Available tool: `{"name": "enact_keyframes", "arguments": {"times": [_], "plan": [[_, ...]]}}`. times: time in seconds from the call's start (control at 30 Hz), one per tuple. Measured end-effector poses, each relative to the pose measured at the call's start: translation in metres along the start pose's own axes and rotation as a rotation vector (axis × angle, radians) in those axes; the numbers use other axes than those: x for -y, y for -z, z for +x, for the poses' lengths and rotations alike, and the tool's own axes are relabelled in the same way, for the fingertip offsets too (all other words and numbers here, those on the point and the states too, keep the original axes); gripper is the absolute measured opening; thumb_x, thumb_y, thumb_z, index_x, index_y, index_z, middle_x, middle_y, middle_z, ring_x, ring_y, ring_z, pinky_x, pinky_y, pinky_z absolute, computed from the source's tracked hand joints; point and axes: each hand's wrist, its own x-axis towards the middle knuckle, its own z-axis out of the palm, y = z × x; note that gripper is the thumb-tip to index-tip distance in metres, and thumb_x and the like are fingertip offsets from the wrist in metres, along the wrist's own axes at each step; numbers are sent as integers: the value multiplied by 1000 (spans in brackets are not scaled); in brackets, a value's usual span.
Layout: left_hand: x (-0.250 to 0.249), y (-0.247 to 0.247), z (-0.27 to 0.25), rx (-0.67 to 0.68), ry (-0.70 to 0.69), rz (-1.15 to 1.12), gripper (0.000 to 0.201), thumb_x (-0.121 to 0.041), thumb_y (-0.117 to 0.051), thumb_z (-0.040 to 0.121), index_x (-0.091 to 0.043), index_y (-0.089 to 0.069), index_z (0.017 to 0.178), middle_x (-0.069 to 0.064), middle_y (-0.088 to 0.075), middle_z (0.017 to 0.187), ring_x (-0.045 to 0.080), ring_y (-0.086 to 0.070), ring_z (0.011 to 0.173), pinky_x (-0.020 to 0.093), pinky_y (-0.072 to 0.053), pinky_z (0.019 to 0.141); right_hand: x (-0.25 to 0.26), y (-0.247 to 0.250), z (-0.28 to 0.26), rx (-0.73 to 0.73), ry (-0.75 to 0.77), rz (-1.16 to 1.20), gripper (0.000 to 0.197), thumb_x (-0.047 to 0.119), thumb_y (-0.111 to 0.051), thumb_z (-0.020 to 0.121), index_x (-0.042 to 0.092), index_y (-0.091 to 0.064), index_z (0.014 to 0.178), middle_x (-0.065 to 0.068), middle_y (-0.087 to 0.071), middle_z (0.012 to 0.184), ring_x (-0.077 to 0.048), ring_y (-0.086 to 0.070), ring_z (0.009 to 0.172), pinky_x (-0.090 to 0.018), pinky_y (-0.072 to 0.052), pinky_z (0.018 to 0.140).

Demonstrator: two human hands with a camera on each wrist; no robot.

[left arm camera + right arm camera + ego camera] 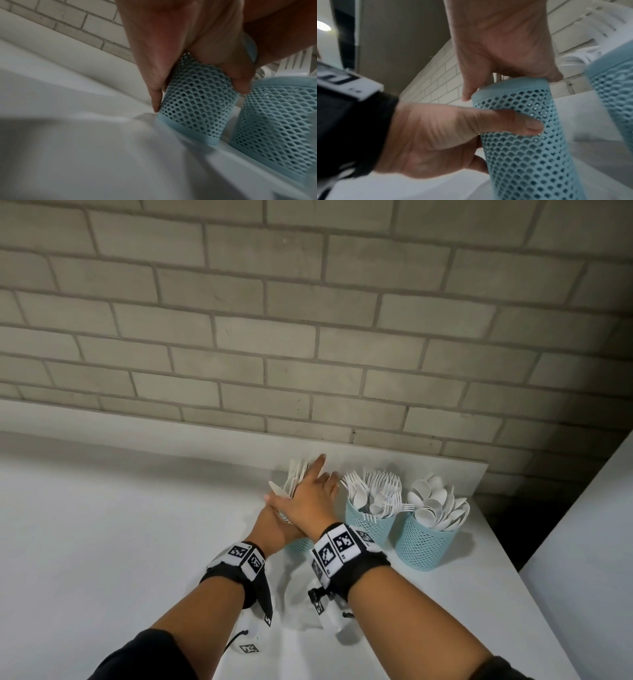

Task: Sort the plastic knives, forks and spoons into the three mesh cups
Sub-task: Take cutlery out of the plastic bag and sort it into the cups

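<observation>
Left mesh cup (298, 543), holding knives (293, 479): left hand (270, 525) wraps its wall; right hand (310, 498) lies flat, fingers straight, atop the rim. Fork cup (370, 523) and spoon cup (424, 539) stand just right, on white table (120, 525).

The counter (120, 525) lies open to the left and near. Far, the brick wall (308, 337) closes it just behind the cups. Both hands (301, 501) cover the left cup (193, 102); the middle cup (368, 525) stands close on its right, the right cup (424, 542) just beside that, cutlery bristling above both.
</observation>
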Motion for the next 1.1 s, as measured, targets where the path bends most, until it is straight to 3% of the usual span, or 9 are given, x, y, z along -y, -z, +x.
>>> {"name": "enact_keyframes", "arguments": {"times": [0.07, 0.13, 0.2, 0.27, 0.37, 0.6, 0.77, 0.9, 1.1], "plan": [[4, 1, 2, 2, -9, 1, 85, -19, -86, 61, -13, -44, 135, -3, -60, 122, 11, -58, 113, 28, -45, 100, 1, 2, 10, -4, 75, 44, 124, 52, -69, 75, 12, 25, 144, -23, -14, 154, -37, -1, 144, -45, -1, 119], [6, 0, 5, 1, -2, 12, 85, -34, -84, 55, -14, -48, 129, -3, -63, 117, 12, -60, 111, 29, -48, 98, 0, 1, 17, 9, 148, 52, 117, 44, -71, 74, 19, 16, 148, -14, -42, 143, -33, -33, 135, -43, -22, 116], [8, 1, 6, -14, 26, -28, 88, -37, -85, 47, -14, -51, 125, 0, -65, 113, 14, -62, 107, 35, -51, 96, -2, -2, 18, -11, 204, 21, 88, 39, -68, 73, 27, -17, 144, -4, -64, 113, -27, -57, 108, -37, -45, 95], [12, 2, 7, -16, 41, -45, 91, -33, -88, 44, -13, -49, 125, 2, -66, 111, 15, -63, 105, 36, -53, 93, -4, -3, 18, -39, 252, 9, 48, 37, -66, 74, 29, -47, 117, 2, -66, 93, -21, -62, 87, -30, -49, 76], [18, 2, 10, -27, 39, 1, 98, -33, -93, 45, -18, -42, 127, -1, -64, 114, 13, -63, 105, 38, -53, 92, -8, -2, 18, -75, 246, 211, 25, 25, -66, 77, 20, -54, 99, 0, -63, 84, -23, -61, 79, -35, -51, 71], [25, 1, 13, -42, 57, 15, 102, -33, -94, 42, -20, -39, 127, -1, -62, 116, 15, -63, 105, 41, -53, 92, -12, 5, 18, -211, 176, 539, 44, 9, -64, 79, 17, -44, 118, -2, -60, 90, -21, -62, 81, -33, -55, 71], [28, 0, 15, -46, 52, 26, 108, -32, -94, 43, -19, -35, 132, -1, -58, 122, 14, -60, 111, 40, -50, 97, -16, -1, 20, -258, 190, 545, 59, 17, -75, 74, 21, -44, 124, -4, -58, 115, -20, -57, 105, -38, -50, 92], [31, -1, 16, -39, 42, 25, 104, -32, -94, 44, -20, -37, 130, -3, -59, 121, 12, -61, 110, 41, -50, 97, -14, 3, 24, -148, 144, 465, 104, 34, -82, 68, 21, -15, 147, -7, -44, 140, -22, -44, 127, -36, -40, 104], [28, -3, 18, 21, -13, -19, 99, -25, -88, 55, -18, -35, 138, -5, -62, 122, 7, -61, 112, 34, -48, 99, -8, -5, 27, 12, 103, 221, 128, 56, -77, 63, 24, 12, 148, -6, -25, 155, -31, -20, 143, -45, -26, 115]]}}
